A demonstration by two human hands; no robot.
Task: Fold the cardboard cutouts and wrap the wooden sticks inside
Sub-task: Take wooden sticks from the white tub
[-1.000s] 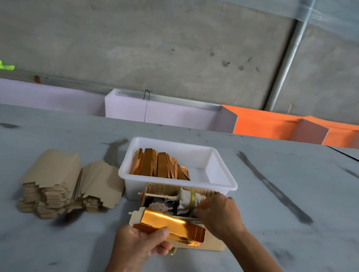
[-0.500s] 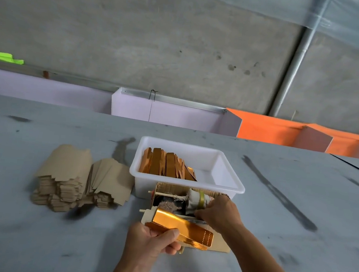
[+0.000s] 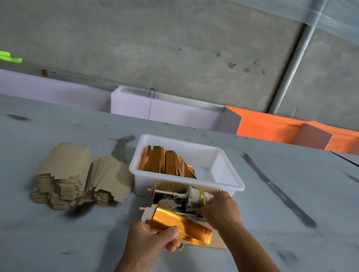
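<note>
The left hand [image 3: 152,237] grips a folded gold cutout [image 3: 182,224], thumb across its top. The right hand [image 3: 220,208], fingers curled, reaches into the cardboard holder [image 3: 170,186] — what it pinches is hidden. Risk: a loose grip lets the fold spring open. Beyond, finished wraps [image 3: 167,164] stand in the white tub [image 3: 224,184]; flat cutouts [image 3: 69,169] lie left.
</note>
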